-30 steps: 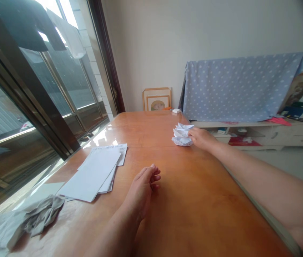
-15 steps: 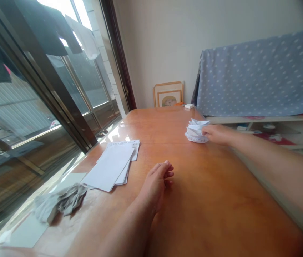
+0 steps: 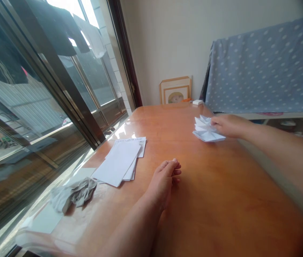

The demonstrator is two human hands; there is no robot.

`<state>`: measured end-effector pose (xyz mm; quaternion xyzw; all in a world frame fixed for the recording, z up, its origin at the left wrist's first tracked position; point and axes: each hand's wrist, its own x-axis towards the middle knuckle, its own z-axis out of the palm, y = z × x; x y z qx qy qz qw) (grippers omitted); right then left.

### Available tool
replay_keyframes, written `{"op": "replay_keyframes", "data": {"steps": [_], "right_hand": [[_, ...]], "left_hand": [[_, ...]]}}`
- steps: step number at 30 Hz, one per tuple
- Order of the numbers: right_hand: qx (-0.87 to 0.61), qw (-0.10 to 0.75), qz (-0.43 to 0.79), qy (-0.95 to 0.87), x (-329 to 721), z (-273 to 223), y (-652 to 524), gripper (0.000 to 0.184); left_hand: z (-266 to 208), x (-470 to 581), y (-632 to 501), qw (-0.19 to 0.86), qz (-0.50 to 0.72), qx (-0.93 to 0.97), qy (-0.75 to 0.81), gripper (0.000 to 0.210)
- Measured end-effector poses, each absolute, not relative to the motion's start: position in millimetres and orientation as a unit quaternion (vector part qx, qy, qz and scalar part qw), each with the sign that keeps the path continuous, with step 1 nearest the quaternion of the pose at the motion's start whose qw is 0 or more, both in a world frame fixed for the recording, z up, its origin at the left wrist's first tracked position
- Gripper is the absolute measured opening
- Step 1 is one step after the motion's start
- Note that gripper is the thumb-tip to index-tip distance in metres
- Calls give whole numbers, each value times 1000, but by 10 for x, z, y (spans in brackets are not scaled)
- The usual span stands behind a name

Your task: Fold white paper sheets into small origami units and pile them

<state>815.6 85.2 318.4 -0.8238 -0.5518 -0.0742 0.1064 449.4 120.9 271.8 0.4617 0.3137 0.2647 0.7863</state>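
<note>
My right hand is closed in a pinch on the upper right part of a stack of folded white paper at the table's far right side. The stack has several pointed flaps, and its lowest layer spreads out beneath the hand. Whether the fingers hold one piece or the whole stack cannot be told. My left hand rests on its side on the brown wooden table, fingers loosely curled and slightly apart, with nothing visible in them. Left of it lies a pile of white paper sheets, one bearing handwriting.
A crumpled grey cloth lies near the table's left edge. At the far end sits a small white box, with picture frames behind it. A glass sliding door borders the left; a dotted blue cover hangs at right.
The whole view has shifted, so things appear further right. At the right hand, the folded paper's lowest layer now shows plain white and wider, where a patterned edge showed before. My left hand keeps its pose.
</note>
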Motion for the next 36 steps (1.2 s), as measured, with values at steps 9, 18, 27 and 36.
{"op": "replay_keyframes", "data": {"steps": [9,18,27,36], "right_hand": [[-828,108,-69,-546,8111,3224,796,17],[-737,145,-68,-657,7126,3154,485,19],[-734,148,-27,-662,6783,2838,351,19],[-889,121,-105,-429,7451,2960,443,38]], "left_hand": [[2702,4490,1207,788,259,468,304,35],[2742,4484,1211,739,268,516,341,38],[2779,4473,1181,694,250,564,370,49],[2834,4461,1183,681,240,580,376,47]]}}
